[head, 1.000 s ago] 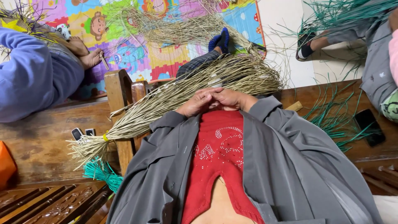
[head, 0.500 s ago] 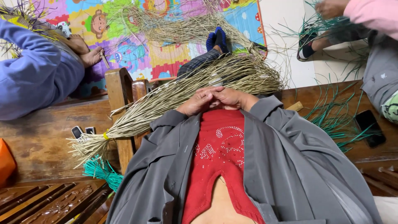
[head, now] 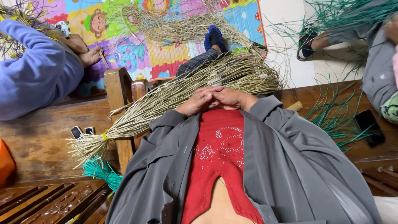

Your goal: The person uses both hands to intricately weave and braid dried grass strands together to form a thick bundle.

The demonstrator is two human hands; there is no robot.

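My left hand (head: 198, 101) and right hand (head: 229, 98) meet at my chest, fingers curled together on the pale straw bundle (head: 178, 99), which slants from a splayed head near my feet down to a stub end bound by a yellow band (head: 105, 135). How tightly each hand grips, I cannot tell; the knuckles hide the strands.

Under the bundle's tied end lies a smaller green bundle (head: 101, 171), just beside the wooden chair post (head: 118, 93). Two small dark phones (head: 82, 132) rest on the wooden surface (head: 37, 141) near the band; a third black phone (head: 370, 127) lies on the far side, among loose green strands (head: 336, 120).

Beyond my blue socks (head: 213, 36), a bright children's play mat (head: 124, 45) printed with cartoon animals in yellow, green, pink and blue covers the floor, with more pale straw (head: 174, 23) heaped across it. A person in a blue sleeve (head: 35, 70) works straw at one edge; another person in grey (head: 378, 70) sits at the other, a sandalled foot (head: 307, 45) on white tile. An orange object (head: 5, 164) shows at the frame's edge.
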